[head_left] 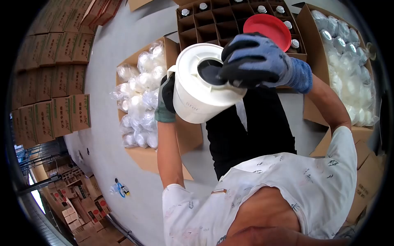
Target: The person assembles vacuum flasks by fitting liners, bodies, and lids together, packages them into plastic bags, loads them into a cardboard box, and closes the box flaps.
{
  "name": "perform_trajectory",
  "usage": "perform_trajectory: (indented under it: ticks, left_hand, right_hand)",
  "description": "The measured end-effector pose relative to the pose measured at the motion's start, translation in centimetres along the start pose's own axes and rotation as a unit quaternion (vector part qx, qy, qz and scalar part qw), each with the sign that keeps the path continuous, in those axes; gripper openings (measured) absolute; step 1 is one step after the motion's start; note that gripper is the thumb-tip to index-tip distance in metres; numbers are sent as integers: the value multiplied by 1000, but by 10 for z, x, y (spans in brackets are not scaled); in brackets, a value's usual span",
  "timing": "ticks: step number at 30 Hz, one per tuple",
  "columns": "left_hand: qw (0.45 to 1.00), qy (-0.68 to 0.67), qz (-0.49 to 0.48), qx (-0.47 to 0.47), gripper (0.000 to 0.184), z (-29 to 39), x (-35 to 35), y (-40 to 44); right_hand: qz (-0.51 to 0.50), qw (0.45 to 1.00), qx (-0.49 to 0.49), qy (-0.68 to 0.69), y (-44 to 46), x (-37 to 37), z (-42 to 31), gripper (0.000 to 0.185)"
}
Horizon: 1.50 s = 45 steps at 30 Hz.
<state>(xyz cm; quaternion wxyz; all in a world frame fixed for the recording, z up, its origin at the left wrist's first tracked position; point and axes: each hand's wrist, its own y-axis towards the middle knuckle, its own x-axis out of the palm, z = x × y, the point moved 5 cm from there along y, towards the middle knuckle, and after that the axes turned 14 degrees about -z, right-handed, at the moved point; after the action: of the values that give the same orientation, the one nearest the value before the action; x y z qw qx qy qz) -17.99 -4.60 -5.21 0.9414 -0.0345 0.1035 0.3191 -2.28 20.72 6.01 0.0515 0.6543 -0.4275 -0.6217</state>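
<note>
My left hand [166, 98], in a green and black glove, is wrapped round the handle side of a white plastic jug [193, 102]. The jug is tilted, and its white top has a round dark opening or insert in the middle. Over the right edge of that top is my right hand [258, 61], in a blue and black glove. Its fingers are curled together beside the dark circle; what they hold, if anything, is hidden. Just behind this hand, a round red plastic dish or lid [269, 30] rests on a divided carton [197, 35].
Several bottles with silver caps stand in the divided carton. To the left, an open box [170, 53] holds plastic-wrapped white items [141, 96]; a similar box [314, 61] stands at right. Stacked cartons [53, 82] line the far left. A small blue item [120, 188] lies on the floor.
</note>
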Motion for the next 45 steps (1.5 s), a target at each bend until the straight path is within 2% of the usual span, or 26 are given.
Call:
perform_trajectory:
  ticks: [2, 4, 6, 7, 11, 14, 18, 20, 22, 23, 25, 26, 28, 29, 30, 31, 32, 33, 34, 37, 38, 40, 41, 43, 45]
  left_hand:
    - [988, 126, -89, 6, 27, -6, 1, 7]
    - [979, 145, -145, 12, 27, -15, 5, 14]
    - [978, 109, -176, 4, 27, -18, 11, 18]
    - [979, 88, -185, 3, 27, -20, 15, 20]
    - [975, -1, -223, -10, 28, -21, 28, 25]
    - [974, -15, -224, -4, 29, -18, 33, 26]
    - [980, 59, -185, 50, 25, 8, 42, 27]
    - [986, 81, -132, 53, 25, 16, 44, 22]
    - [996, -33, -86, -4, 22, 15, 47, 12]
    - [994, -92, -57, -27, 21, 15, 49, 7]
    - [945, -307, -29, -109, 21, 15, 56, -3]
    - [926, -364, -35, -97, 35, -2, 51, -11]
    - [902, -420, -38, -90, 38, -17, 48, -20]
    - [921, -374, 35, -108, 21, -9, 52, -21]
    - [943, -320, -35, -88, 23, 4, 51, -23]
    - [976, -194, -78, -55, 25, 16, 47, -24]
    - [963, -263, -25, -59, 26, 9, 45, -24]
    - [941, -329, -11, -78, 28, 7, 46, -27]
    - [941, -331, -14, -68, 28, 7, 46, -26]
    - [938, -342, -29, -50, 29, 7, 48, -26]
    - [942, -325, -20, -81, 25, 6, 49, -23]
    - [966, -246, -43, -69, 21, 17, 52, -14]
    - [965, -242, -43, -91, 21, 15, 53, -12]
    - [984, -158, -62, -55, 21, 27, 56, -11]
    - [991, -103, -71, -55, 21, 28, 54, -10]
  right_hand:
    - [1, 1000, -11, 26, 5, 11, -1, 26]
    - [-9, 999, -24, 48, 7, 12, -5, 25]
    - [0, 996, -61, 60, 5, 6, -8, 25]
    - [-38, 996, -21, 75, -6, 16, -5, 50]
    - [-52, 996, -31, 71, -10, 17, -16, 52]
    - [-79, 996, -37, 8, -2, 10, -32, 46]
    - [-61, 996, -18, -62, -6, 13, -31, 41]
    - [-49, 997, 56, -22, -6, 4, -25, 39]
    - [-33, 994, 101, 12, -3, 2, -24, 37]
    - [-64, 991, 119, 1, 0, 4, -27, 35]
    - [-48, 990, 130, -15, 1, 3, -41, 34]
    - [-40, 989, 134, -50, 1, 0, -49, 35]
    - [-80, 990, 110, -21, -2, 8, -48, 51]
    - [-89, 993, 82, 13, -5, 14, -46, 60]
    - [-103, 992, 69, 3, -14, 22, -41, 63]
    - [-129, 989, 60, 43, -10, 20, -40, 58]
    - [-100, 988, 78, 90, -15, 15, -35, 56]
    - [-72, 984, 93, 132, -22, 9, -29, 55]
    - [-32, 983, 104, 145, -26, 3, -27, 54]
    - [-12, 982, 94, 164, -21, 1, -25, 54]
    - [-24, 985, 87, 150, -13, 6, -28, 54]
    - [-47, 993, 64, 91, -10, 25, -30, 53]
    - [-29, 994, 75, 75, -10, 33, -30, 51]
    - [-19, 990, 92, 102, -7, 29, -32, 48]
    - [43, 966, 143, 209, -10, 31, -30, 46]
